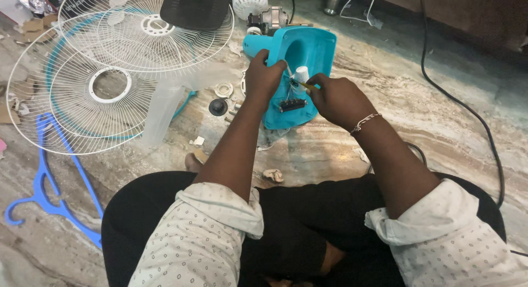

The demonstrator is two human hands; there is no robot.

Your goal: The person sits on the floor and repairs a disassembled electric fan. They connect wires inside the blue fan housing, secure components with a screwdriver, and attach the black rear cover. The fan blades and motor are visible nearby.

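I'm on a home's marble floor (429, 116) used for repairs: white fan grilles (110, 72), fan motor (268, 20), black cables (467, 111) lie about.

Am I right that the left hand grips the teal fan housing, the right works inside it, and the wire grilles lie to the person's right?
Wrong side: the head view shows the white wire grilles lying to the person's left. The left hand does grip the teal fan housing, and the right hand works inside it.

Both forearms reach forward to the teal housing (308, 50). The left hand (263, 75) grips its left edge, fingers curled over. The right hand (336, 99), fingers pinched, rests at its open face.
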